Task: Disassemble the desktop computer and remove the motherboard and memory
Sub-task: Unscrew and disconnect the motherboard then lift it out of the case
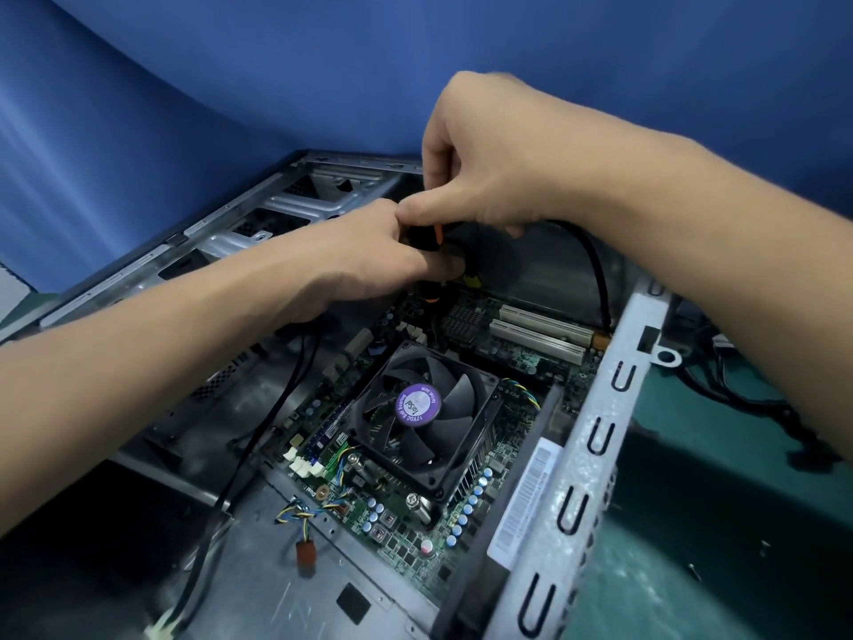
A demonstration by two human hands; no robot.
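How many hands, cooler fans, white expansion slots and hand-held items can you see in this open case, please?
Hands: 2, left hand and right hand
Black-and-orange item gripped between them: 1
Cooler fan: 1
White expansion slots: 2
Total: 6

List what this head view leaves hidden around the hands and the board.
- Head view: the black and orange object gripped by the left hand and right hand; fingers cover most of it, so its kind is unclear.
- Head view: far edge of the motherboard, under both hands.
- Head view: memory slots left of the fan; blurred, too small.
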